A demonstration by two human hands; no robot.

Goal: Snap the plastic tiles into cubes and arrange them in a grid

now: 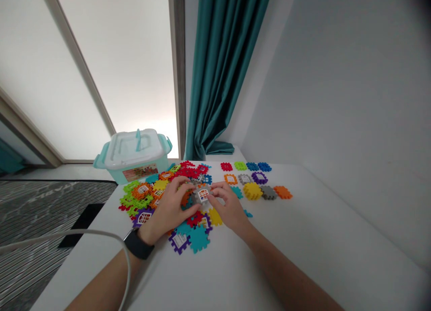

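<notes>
A grey interlocking window tile [203,195], with a white window frame in it, is between my two hands above a pile of colourful notched tiles. My left hand [173,205], wearing a black watch, curves over the pile with thumb and forefinger at the tile's left side. My right hand [229,207] grips the right side between thumb and fingers. Below the hands lie a yellow tile [215,217], a red tile [194,219], a turquoise tile [199,239] and a purple window tile [179,241]. Green tiles [133,203] and orange window tiles [142,191] spread to the left.
Rows of sorted tiles, including a yellow stack [252,191], a grey stack [268,193] and an orange one [283,192], lie right of my hands. A lidded turquoise box [134,153] stands at the back left. A white cable [125,252] crosses my left forearm.
</notes>
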